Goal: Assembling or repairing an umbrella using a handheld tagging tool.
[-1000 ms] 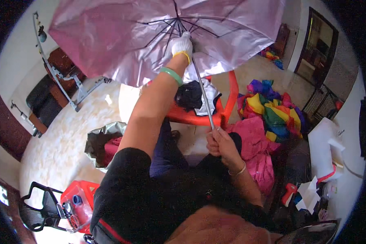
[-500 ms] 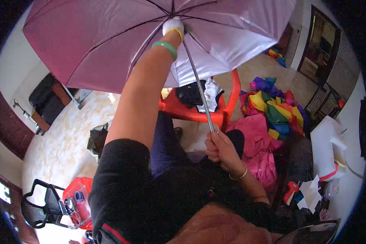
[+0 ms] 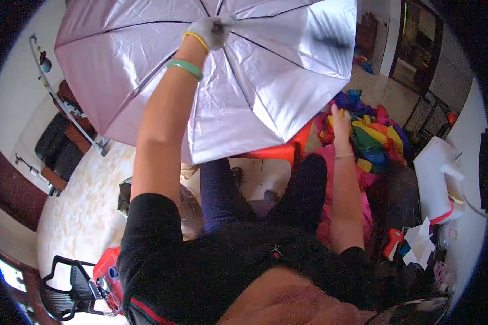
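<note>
An open umbrella (image 3: 162, 70) with a silvery lilac inner side and dark ribs fills the upper middle. My left hand (image 3: 212, 33), in a white glove with a dark smudge, is closed round it at the centre where the ribs meet. My right hand (image 3: 340, 127) is raised below the canopy's right edge, off the umbrella, fingers stretched upward and seen side-on. Over the right panels lies a dark blurred shape (image 3: 332, 41), which I cannot make out. The shaft is not clearly seen.
A red plastic chair (image 3: 287, 153) stands partly hidden behind the canopy. At the right lie a heap of multicoloured cloth (image 3: 377, 141) and pink fabric (image 3: 331, 208), near a white box (image 3: 434, 179). A black mesh chair (image 3: 68, 287) is at the lower left.
The umbrella has tilted, its inner side facing me more, and come lower. My left hand moved left with it. My right hand let go of the shaft and rose to the right.
</note>
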The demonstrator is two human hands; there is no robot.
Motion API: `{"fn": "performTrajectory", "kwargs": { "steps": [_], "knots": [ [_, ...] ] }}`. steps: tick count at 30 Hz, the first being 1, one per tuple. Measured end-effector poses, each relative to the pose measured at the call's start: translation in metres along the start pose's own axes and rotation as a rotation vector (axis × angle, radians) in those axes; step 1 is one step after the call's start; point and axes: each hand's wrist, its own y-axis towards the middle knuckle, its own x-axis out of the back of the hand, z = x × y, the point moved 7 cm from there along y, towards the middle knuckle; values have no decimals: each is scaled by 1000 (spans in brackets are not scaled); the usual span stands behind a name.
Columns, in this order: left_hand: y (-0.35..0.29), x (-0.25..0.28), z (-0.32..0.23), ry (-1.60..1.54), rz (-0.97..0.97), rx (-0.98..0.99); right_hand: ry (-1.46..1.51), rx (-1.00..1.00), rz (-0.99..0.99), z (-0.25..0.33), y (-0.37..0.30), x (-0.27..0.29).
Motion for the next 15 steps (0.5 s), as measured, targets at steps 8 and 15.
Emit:
{"fn": "performTrajectory", "kwargs": {
  "steps": [8,15],
  "knots": [
    [-6,1,153,85,77,195,561,-456,858,-40,-188,-99],
    [-183,-108,395,1270,595,431,235,-801,723,-101,-277,-124]
  ]
}}
